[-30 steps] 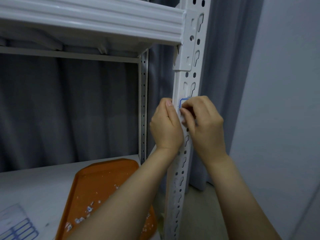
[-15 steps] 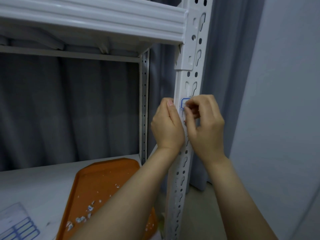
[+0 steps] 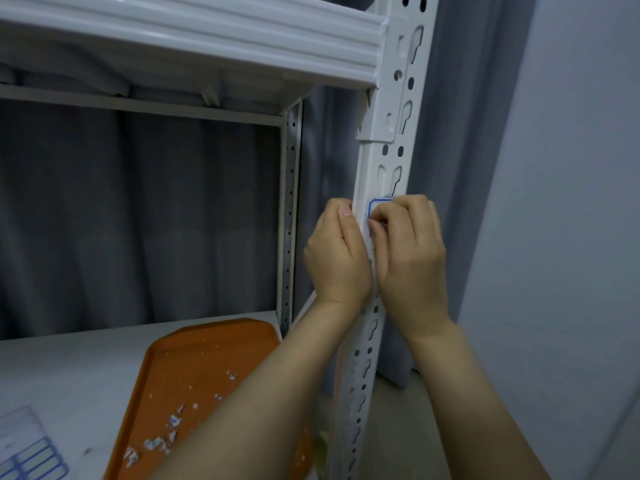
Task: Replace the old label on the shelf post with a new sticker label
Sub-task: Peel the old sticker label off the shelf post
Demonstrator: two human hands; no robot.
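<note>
Head view: right hand [image 3: 410, 261] is pinching blue-bordered label [image 3: 376, 204] edge, left hand [image 3: 337, 261] is gripping shelf post [image 3: 369, 168] just beside; hasty pulling risks tearing it into scraps.

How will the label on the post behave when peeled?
The label probably tears rather than lifting whole: the tray holds small scraps. Likely thin and floppy, since it lies flat on the post. The right hand pinches its edge, so grip looks fiddly.

Orange tray [image 3: 207, 348] on the lower shelf [image 3: 69, 368] — white paper scraps [image 3: 154, 444] scattered in it; grey curtain [image 3: 138, 220] behind.
</note>
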